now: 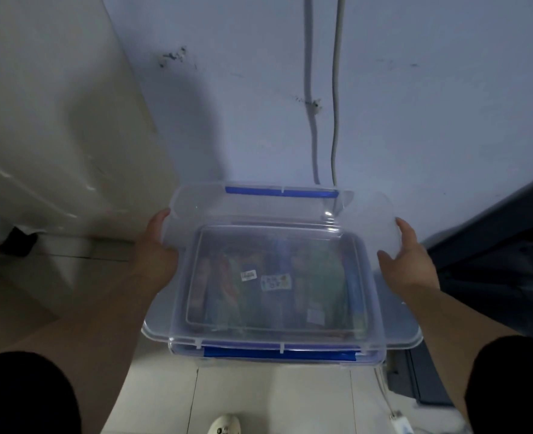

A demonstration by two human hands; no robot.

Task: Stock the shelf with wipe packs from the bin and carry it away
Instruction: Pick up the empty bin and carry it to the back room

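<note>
Fingers [400, 223] and thumbs of the left hand [157, 252] and right hand [410, 264] grip the clear lid [258, 208] by its short ends, over the bin [409, 341] straight ahead. Bin's long axis runs left-right, blue latch [277, 353] nearest. Wipe packs [318, 277] inside carry white stickers, unreadable.

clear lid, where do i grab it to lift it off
Grip the clear lid by its short side edges, a hand from each side, as the left hand and right hand do: it's wide and flat, with blue latches on the long edges.
</note>
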